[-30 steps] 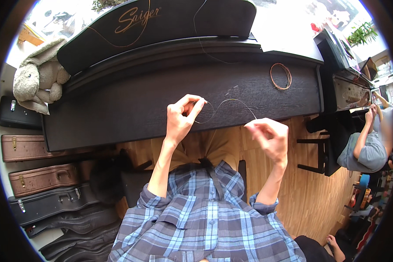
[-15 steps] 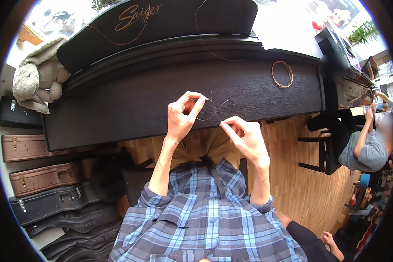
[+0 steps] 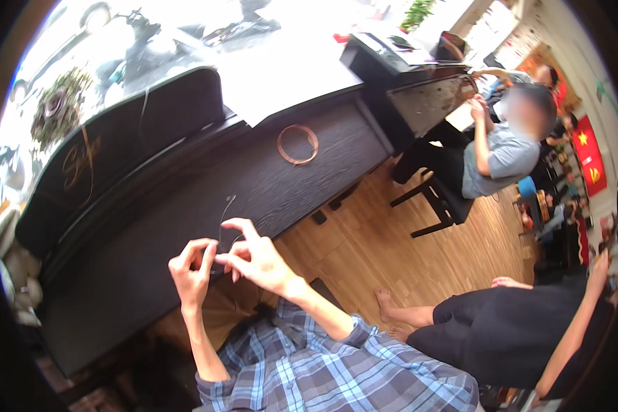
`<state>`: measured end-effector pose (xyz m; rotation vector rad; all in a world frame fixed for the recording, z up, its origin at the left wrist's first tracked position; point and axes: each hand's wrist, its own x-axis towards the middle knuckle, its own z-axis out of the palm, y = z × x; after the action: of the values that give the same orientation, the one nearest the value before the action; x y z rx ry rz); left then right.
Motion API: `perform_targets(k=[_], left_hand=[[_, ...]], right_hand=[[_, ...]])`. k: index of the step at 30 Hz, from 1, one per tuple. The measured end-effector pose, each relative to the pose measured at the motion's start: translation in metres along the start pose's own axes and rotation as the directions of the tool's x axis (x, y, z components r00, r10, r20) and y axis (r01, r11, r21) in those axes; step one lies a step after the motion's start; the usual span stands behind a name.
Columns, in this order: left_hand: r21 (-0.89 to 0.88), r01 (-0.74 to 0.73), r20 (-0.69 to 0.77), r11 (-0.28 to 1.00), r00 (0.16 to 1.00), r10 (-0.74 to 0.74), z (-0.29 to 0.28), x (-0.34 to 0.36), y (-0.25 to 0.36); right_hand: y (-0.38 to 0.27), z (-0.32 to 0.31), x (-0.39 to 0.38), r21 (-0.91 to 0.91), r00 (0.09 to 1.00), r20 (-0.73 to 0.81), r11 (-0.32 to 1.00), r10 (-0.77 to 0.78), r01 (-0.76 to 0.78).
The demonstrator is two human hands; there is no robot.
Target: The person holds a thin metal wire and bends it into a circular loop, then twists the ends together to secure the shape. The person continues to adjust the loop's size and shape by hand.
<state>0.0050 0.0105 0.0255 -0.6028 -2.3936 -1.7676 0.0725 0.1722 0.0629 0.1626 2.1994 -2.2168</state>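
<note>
In the head view, a person in a blue plaid shirt (image 3: 323, 364) works with both hands close together at the near edge of a long black bench (image 3: 185, 213). The left hand (image 3: 193, 269) pinches its thumb and forefinger narrow on a thin wire (image 3: 222, 219), whose free part curves up from the fingertips against the dark bench top and ends in a small bend. The right hand (image 3: 259, 259) comes in just beside it, forefinger raised and set apart from the thumb, thumb tip next to the left fingertips; whether its fingers grip the wire as well, one cannot tell. A copper-coloured coil (image 3: 296, 163) lies on the bench toward its right end, nearer the back edge, well apart from the hands. A dark upright panel (image 3: 127, 127) stands along the back edge, and a pale plush toy (image 3: 20, 268) sits by the left end. Beyond the right end, a seated person in a grey shirt (image 3: 501, 163) occupies a black stool (image 3: 438, 196), while another person in dark clothing (image 3: 501, 336) appears at right above the wooden floor (image 3: 364, 240).
</note>
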Motion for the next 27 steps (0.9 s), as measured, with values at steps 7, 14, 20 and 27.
perform_targets(k=[7, 14, 20, 27], left_hand=[[-0.058, 0.022, 0.018, 0.998, 1.000, -0.021, -0.002, -0.004, -0.016], [-0.091, 0.016, 0.036, 0.996, 0.999, -0.013, -0.005, -0.004, -0.015], [-0.097, 0.029, 0.026, 0.995, 0.999, -0.026, -0.002, -0.005, -0.014], [-0.139, 0.052, -0.035, 0.989, 0.998, -0.058, 0.000, -0.003, -0.013]], right_hand=[[0.002, -0.002, 0.000, 0.061, 0.996, 0.091, 0.998, -0.011, 0.006], [0.006, 0.001, -0.002, 0.102, 1.000, -0.011, 0.995, 0.005, -0.004], [0.018, -0.003, -0.001, -0.219, 0.952, -0.217, 0.961, -0.215, 0.167], [0.015, -0.010, 0.001, -0.341, 0.815, -0.350, 0.873, -0.462, 0.349]])
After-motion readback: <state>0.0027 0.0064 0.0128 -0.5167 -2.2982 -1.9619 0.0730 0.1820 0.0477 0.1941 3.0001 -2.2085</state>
